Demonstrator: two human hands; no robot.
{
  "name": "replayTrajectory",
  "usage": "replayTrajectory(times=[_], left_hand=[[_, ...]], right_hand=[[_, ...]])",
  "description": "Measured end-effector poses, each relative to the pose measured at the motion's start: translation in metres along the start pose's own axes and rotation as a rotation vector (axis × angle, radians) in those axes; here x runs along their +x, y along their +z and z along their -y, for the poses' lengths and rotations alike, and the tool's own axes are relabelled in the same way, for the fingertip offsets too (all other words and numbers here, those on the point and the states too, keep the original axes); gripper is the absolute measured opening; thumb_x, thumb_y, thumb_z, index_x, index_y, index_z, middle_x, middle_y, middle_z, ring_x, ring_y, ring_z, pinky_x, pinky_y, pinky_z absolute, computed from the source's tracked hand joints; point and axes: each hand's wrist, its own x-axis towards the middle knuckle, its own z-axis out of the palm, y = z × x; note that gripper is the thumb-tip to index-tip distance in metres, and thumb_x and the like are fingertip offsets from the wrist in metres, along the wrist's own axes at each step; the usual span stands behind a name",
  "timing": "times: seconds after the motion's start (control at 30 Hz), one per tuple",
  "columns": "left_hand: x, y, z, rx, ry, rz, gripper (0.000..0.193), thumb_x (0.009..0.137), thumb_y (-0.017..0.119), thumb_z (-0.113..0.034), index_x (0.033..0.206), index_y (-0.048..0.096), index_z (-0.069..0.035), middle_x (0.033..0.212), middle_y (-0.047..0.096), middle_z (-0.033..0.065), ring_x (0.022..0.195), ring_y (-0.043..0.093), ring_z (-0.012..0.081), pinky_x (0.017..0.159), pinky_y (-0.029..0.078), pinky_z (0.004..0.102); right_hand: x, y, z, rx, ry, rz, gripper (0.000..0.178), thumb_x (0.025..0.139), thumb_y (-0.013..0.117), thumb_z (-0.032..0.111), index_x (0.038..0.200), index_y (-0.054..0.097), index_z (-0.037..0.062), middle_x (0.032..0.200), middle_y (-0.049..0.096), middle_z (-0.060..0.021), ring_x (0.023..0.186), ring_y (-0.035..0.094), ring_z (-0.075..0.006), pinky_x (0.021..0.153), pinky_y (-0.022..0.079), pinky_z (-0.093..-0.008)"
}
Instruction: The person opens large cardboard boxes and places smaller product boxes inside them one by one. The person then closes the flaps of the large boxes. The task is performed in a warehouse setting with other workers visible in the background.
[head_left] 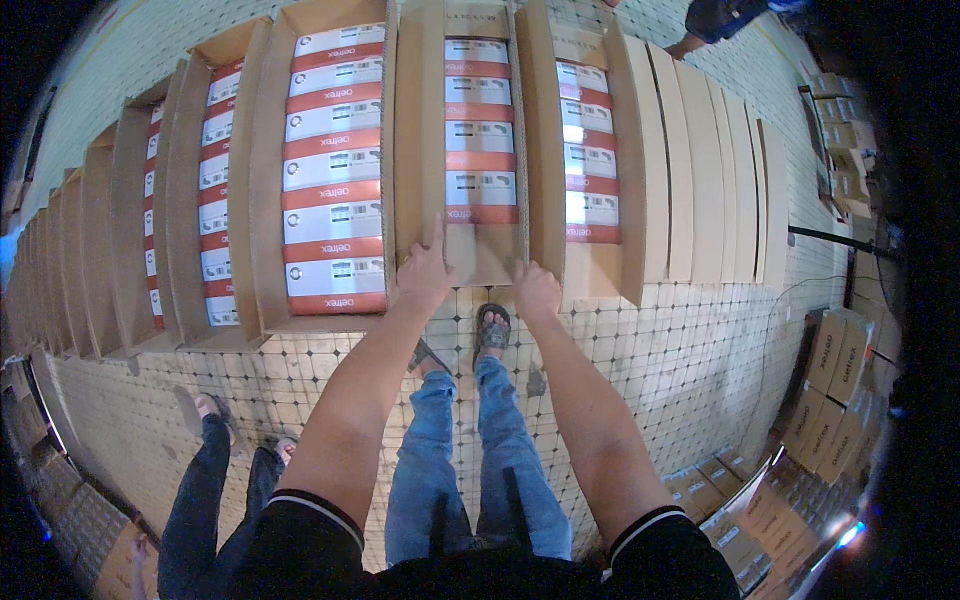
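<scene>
In front of me stands an open brown carton (487,262) with a column of several white-and-orange boxes (480,137) inside. Bare cardboard shows at its near end. My left hand (425,277) is at the near corner of the carton's left flap (418,130), index finger stretched forward along it and the other fingers curled at the edge. At the opposite near corner, my right hand (539,293) has its fingers closed round the edge of the right-hand wall. Part of both hands' fingers is hidden by the cardboard and the hands' backs.
More open cartons with similar boxes stand left (335,165) and right (590,150). Further right are cartons with closed tops (700,170). Another person's legs (215,480) are at lower left; an arm (690,44) shows at the far side. Stacked cartons (830,385) line the right.
</scene>
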Motion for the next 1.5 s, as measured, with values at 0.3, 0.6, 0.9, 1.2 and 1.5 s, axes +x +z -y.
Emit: replayTrajectory(times=[0.3,0.6,0.9,1.2,1.5], left_hand=[[-0.054,0.004,0.043,-0.134,0.131,-0.020,0.078,0.085,0.048,-0.001,0.153,0.012,-0.009,0.068,0.064,0.0267,0.068,0.065,0.0447,0.063,0.053,0.0555],[-0.046,-0.016,0.038,0.360,0.251,-0.472,0.071,0.083,0.058,-0.012,0.149,0.032,-0.018,0.106,0.061,0.0226,0.094,0.065,0.0373,0.072,0.054,0.0478],[0.022,-0.006,0.040,-0.220,-0.156,-0.364,0.057,0.089,0.057,-0.018,0.143,0.041,-0.014,0.104,0.060,0.0236,0.089,0.062,0.0436,0.077,0.051,0.0523],[0.022,-0.010,0.053,-0.263,-0.077,-0.411,0.047,0.092,0.055,-0.021,0.137,0.047,-0.009,0.097,0.063,0.0259,0.086,0.063,0.0434,0.077,0.050,0.0523],[0.021,-0.013,0.049,-0.246,-0.137,-0.358,0.051,0.092,0.054,-0.025,0.142,0.044,-0.017,0.105,0.062,0.0197,0.092,0.064,0.0392,0.079,0.052,0.0506]], right_hand=[[-0.028,0.017,-0.044,-0.153,-0.240,0.116,0.026,0.097,0.049,0.022,0.114,0.057,0.0040,0.097,0.065,-0.0192,0.084,0.067,-0.0383,0.069,0.056,-0.0459],[-0.094,0.014,0.021,0.301,-0.398,-0.368,0.049,0.095,0.054,0.034,0.134,0.049,0.0055,0.119,0.056,-0.0219,0.110,0.056,-0.0392,0.091,0.048,-0.0455],[0.005,0.045,0.074,-0.081,-0.420,0.183,0.062,0.091,0.054,0.051,0.132,0.049,0.0045,0.124,0.049,-0.0216,0.116,0.051,-0.0360,0.098,0.044,-0.0469],[-0.085,0.013,0.036,0.092,-0.437,0.021,0.038,0.088,0.061,0.043,0.096,0.065,0.0056,0.093,0.060,-0.0147,0.096,0.058,-0.0341,0.082,0.047,-0.0439],[-0.098,0.003,0.022,0.418,-0.327,-0.412,0.022,0.082,0.068,0.013,0.102,0.061,0.0058,0.096,0.059,-0.0146,0.086,0.058,-0.0356,0.076,0.047,-0.0469]])
